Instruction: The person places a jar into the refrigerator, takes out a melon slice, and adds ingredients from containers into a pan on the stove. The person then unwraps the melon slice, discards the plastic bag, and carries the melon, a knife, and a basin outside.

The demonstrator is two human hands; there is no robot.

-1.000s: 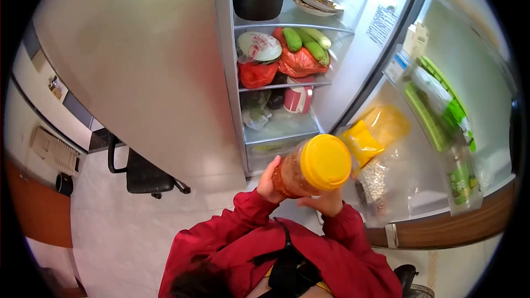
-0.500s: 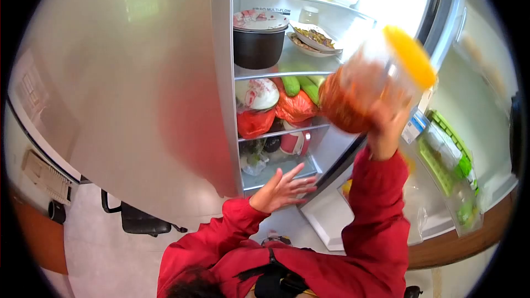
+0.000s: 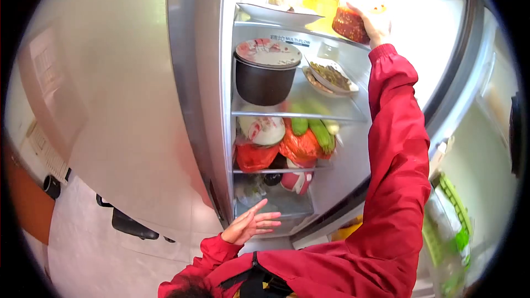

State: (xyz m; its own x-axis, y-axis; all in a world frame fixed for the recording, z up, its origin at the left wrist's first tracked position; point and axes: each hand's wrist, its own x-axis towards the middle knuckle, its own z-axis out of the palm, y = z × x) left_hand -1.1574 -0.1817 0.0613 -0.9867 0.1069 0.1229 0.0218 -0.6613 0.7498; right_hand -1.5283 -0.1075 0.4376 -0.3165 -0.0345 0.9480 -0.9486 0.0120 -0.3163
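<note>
L hand low & nearest, empty, fingers spread. Farther up, R hand grips side of red-filled jar at front of top shelf, near yellow jars; resting or not, can't tell. Prob. stiff, heavyish, slippery-walled: best held round the body, ideally w/ 2 hands.

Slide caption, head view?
Right hand holding clear cylindrical jar of red contents at pale-edged upper fridge shelf; left hand open below.

Right arm: raised high and forward, nearly straight. Right hand: at arm's end, curled in a grip. Left arm: bent, low. Left hand: fingers spread, pointing rightward.
</note>
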